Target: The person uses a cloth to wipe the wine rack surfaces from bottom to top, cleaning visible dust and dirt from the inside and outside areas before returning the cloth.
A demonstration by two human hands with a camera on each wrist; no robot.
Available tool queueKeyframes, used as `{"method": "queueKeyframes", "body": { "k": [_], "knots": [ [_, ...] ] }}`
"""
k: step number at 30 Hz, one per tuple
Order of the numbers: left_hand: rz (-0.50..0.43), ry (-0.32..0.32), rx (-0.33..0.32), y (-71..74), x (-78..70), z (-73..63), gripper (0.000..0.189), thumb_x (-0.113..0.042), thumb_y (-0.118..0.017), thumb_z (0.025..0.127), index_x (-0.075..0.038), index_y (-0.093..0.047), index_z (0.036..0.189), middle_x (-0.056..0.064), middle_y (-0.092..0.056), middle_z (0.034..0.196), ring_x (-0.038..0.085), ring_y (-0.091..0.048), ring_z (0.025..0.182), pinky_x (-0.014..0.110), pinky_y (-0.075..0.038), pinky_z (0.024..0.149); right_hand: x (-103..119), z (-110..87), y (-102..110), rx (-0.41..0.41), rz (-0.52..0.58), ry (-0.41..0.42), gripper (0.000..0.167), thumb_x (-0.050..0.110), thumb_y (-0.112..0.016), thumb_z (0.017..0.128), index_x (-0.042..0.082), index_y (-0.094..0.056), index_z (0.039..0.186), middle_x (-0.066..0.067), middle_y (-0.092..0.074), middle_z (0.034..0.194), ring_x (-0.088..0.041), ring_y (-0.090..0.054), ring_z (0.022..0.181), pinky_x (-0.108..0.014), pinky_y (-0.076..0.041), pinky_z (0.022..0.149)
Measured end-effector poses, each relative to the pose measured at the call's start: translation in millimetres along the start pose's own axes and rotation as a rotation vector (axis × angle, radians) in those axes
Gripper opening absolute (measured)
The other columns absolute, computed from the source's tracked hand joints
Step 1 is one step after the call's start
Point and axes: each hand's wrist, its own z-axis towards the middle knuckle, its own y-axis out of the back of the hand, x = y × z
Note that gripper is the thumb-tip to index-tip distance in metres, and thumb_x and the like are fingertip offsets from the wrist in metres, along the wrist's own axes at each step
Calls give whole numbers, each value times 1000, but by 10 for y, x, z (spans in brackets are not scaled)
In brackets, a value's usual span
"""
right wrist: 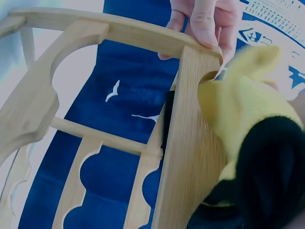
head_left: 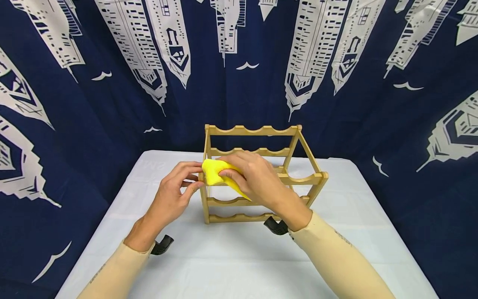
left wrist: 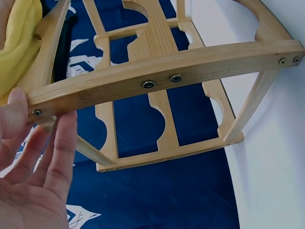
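A light wooden wine rack (head_left: 257, 132) with scalloped rails stands on the table. My left hand (head_left: 171, 195) steadies it at its left front upper corner, thumb on one side of the wood and fingers on the other; in the left wrist view the thumb and fingers pinch the end of the screwed side bar (left wrist: 162, 64). A bunched yellow cloth (head_left: 214, 172) is gripped in my right hand (head_left: 257, 178) at the left part of the upper front rail. Seen from the right wrist, the cloth (right wrist: 252, 105) lies against the edge of that rail (right wrist: 190, 143), by a scalloped notch.
The rack stands on a white-covered table (head_left: 216, 265), near its far edge. Behind and around it hangs a dark blue curtain (head_left: 246, 95) printed with white buildings and birds. Black wrist mounts (head_left: 162, 245) stick out below both forearms.
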Motion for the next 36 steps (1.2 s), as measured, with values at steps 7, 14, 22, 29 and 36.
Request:
{"method": "queueKeyframes", "body": {
  "k": [7, 14, 22, 29, 36],
  "knots": [
    [-45, -17, 36, 36, 16, 1, 43, 3, -82, 104, -9, -75, 144, 9, -74, 155, 28, -86, 114, 18, -69, 96, 82, 24, -124, 81, -147, -3, 40, 46, -80, 111, 21, -83, 142, 2, -87, 122, -23, -84, 110, -43, -69, 94],
    [19, -100, 62, 74, 24, 36, 38, 4, -84, 104, -6, -74, 140, 11, -75, 153, 27, -86, 111, 18, -69, 95, 27, -31, -147, 61, -293, 49, 41, 48, -83, 108, 22, -84, 140, 5, -87, 115, -20, -82, 102, -39, -67, 88],
    [51, -124, 58, 82, 55, 38, 35, 0, -86, 104, -6, -75, 137, 9, -76, 151, 24, -86, 110, 12, -67, 93, -127, -180, 21, 95, -260, 82, 41, 43, -88, 105, 20, -85, 139, 2, -87, 122, -21, -84, 111, -41, -67, 88],
    [38, -131, 54, 63, 72, 20, 35, 1, -85, 105, -7, -75, 137, 10, -76, 151, 24, -86, 108, 13, -67, 90, -260, -284, 153, 93, -127, 76, 44, 37, -91, 103, 18, -84, 142, -1, -88, 122, -20, -84, 102, -38, -69, 87],
    [20, -130, 38, 72, 73, 21, 35, 2, -84, 104, -6, -75, 137, 10, -76, 152, 24, -86, 106, 13, -67, 90, -484, -546, 397, 14, -104, 69, 51, 26, -100, 94, 16, -84, 141, -5, -87, 116, -23, -82, 96, -38, -71, 80]
  ]
}}
